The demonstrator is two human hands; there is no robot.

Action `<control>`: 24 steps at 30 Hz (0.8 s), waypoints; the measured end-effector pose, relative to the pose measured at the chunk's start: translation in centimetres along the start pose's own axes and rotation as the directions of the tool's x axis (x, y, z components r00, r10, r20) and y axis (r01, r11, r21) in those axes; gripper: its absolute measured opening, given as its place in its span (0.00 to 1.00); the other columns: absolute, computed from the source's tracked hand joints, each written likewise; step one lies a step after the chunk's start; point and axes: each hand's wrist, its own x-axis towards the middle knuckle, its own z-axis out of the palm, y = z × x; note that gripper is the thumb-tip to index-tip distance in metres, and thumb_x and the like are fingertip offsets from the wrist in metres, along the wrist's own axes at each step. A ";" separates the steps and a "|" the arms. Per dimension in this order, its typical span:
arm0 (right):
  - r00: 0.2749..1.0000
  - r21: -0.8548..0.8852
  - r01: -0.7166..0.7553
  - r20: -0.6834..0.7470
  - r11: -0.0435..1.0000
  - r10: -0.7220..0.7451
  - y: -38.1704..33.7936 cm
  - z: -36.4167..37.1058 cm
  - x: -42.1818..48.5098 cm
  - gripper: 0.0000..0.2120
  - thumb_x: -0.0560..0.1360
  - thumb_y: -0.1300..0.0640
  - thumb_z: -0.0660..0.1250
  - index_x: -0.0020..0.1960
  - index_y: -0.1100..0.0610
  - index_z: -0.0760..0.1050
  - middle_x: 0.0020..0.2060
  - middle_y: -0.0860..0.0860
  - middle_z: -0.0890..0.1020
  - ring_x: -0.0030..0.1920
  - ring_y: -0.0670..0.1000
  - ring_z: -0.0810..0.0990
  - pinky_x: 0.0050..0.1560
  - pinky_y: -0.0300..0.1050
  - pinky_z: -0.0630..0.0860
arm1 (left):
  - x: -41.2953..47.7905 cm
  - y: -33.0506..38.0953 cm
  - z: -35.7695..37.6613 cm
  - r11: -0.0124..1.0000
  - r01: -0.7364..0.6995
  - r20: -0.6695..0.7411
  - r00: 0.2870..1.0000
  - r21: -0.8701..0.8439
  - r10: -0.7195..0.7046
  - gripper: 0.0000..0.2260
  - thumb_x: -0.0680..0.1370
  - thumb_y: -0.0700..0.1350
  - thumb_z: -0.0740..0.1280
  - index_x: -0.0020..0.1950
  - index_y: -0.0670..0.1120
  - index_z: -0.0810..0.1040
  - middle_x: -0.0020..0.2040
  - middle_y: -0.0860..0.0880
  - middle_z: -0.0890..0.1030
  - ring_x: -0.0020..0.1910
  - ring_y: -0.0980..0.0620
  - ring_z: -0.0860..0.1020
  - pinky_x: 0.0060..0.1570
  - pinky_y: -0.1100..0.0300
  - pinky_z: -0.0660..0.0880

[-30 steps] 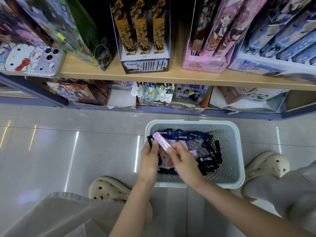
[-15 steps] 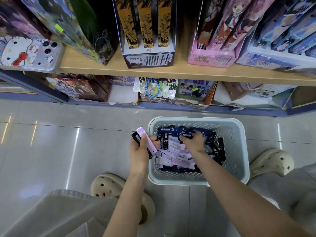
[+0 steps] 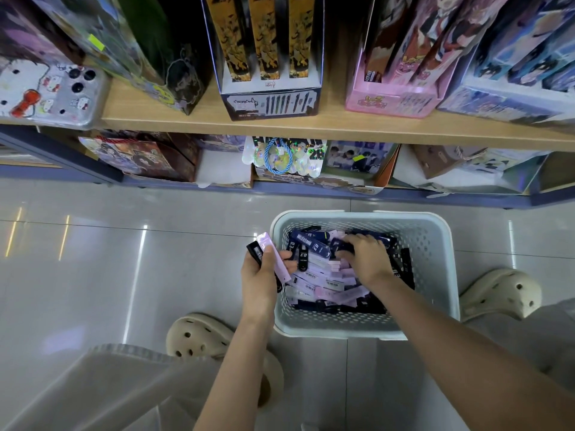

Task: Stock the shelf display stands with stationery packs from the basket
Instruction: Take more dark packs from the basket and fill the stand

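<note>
A pale grey perforated basket [image 3: 435,275] stands on the floor below the shelf, filled with several dark blue and pale pink stationery packs [image 3: 323,278]. My left hand [image 3: 261,281] hovers over the basket's left rim, shut on a pink pack [image 3: 273,256] and a black pack [image 3: 255,251] held together. My right hand [image 3: 367,259] reaches into the basket, fingers spread down on a dark blue pack at the far side; whether it grips one I cannot tell. Display stands line the wooden shelf [image 3: 311,126]: a black and yellow stand [image 3: 270,98] and a pink stand [image 3: 392,101].
A blue stand [image 3: 504,104] sits at the shelf's right, a white cartoon-cat box [image 3: 46,94] at its left. More packaged goods fill the lower shelf [image 3: 289,163]. My feet in cream clogs [image 3: 199,337] flank the basket on the glossy tiled floor.
My left hand took the pink pack out over the basket's left rim. My right hand let go of it and reached to the far side of the basket among the dark packs.
</note>
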 end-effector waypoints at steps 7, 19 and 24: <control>1.000 0.584 -0.005 -0.012 0.812 0.014 -3.3 -3.0 -3.6 0.10 0.81 0.53 0.57 0.43 0.55 0.71 0.30 0.53 0.77 0.28 0.50 0.75 0.34 0.46 0.72 | -0.3 -0.5 0.9 0.993 0.110 0.085 0.991 -0.048 -0.106 0.10 0.83 0.42 0.57 0.61 0.41 0.73 0.45 0.45 0.83 0.41 0.48 0.83 0.46 0.52 0.80; 0.949 0.485 0.140 0.183 0.863 -0.257 -10.2 -3.7 -8.8 0.26 0.82 0.56 0.56 0.76 0.59 0.53 0.73 0.52 0.61 0.74 0.48 0.57 0.71 0.36 0.51 | -0.9 0.0 -0.1 0.983 0.170 0.235 0.960 -0.071 -0.149 0.04 0.79 0.38 0.63 0.54 0.41 0.75 0.42 0.46 0.83 0.40 0.50 0.82 0.39 0.57 0.78; 0.982 0.558 0.128 0.043 0.820 -0.182 -8.6 -4.7 -7.2 0.15 0.80 0.59 0.60 0.66 0.58 0.71 0.61 0.50 0.76 0.61 0.45 0.71 0.61 0.32 0.63 | -0.2 0.7 -1.0 0.996 0.087 0.200 0.976 -0.025 -0.080 0.06 0.78 0.37 0.65 0.53 0.44 0.76 0.44 0.43 0.83 0.39 0.46 0.81 0.43 0.50 0.79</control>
